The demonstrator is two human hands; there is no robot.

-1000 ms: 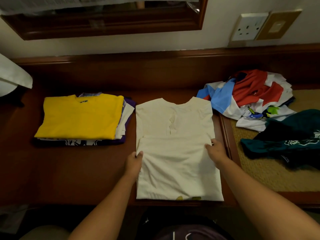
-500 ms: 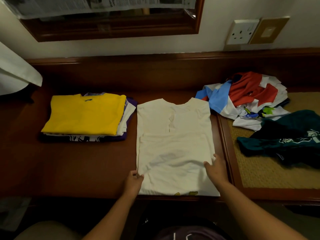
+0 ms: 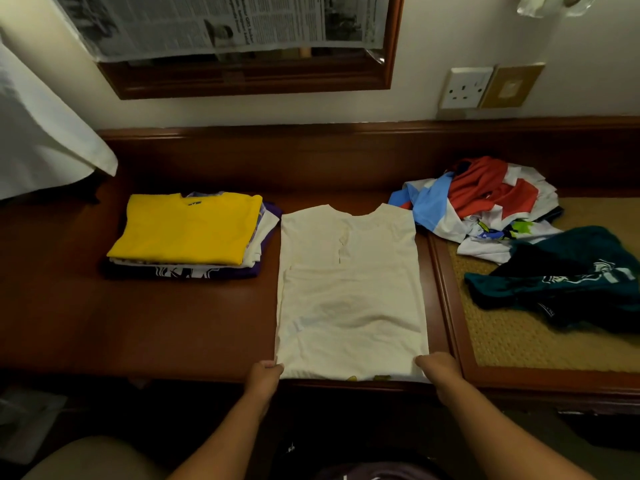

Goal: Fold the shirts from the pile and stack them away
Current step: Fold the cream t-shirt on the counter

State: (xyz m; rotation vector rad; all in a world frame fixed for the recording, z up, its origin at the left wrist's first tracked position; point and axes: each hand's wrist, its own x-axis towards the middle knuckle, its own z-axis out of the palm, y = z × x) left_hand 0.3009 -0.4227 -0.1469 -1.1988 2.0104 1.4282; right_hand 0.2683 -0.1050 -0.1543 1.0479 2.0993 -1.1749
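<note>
A dark wooden counter [image 3: 145,327] runs across the middle of the frame below a pale wall, with a woven mat inset [image 3: 519,341] at lower right. A wood-framed mirror [image 3: 249,77] hangs at upper centre, newspaper sheets [image 3: 214,22] covering most of its glass. White cloth [image 3: 41,140] hangs in from the upper left.

The white shirt [image 3: 349,292] lies flat at centre, collar toward the wall, sides folded in, its hem at the counter's near edge. Right of it, at centre right, the unfolded pile [image 3: 485,209] of red, blue and white shirts lies partly on the mat, with a dark teal shirt [image 3: 568,278] crumpled just in front of it. At centre left sits the folded stack [image 3: 187,233], a yellow shirt on top, just beside the white shirt's upper left edge.

The hands are at the hem's two corners: the left hand [image 3: 265,377] pinches the lower left corner, and the right hand [image 3: 438,370] grips the lower right corner with curled fingers.

A wall socket [image 3: 465,87] and a tan plate [image 3: 512,85] sit at upper right.
</note>
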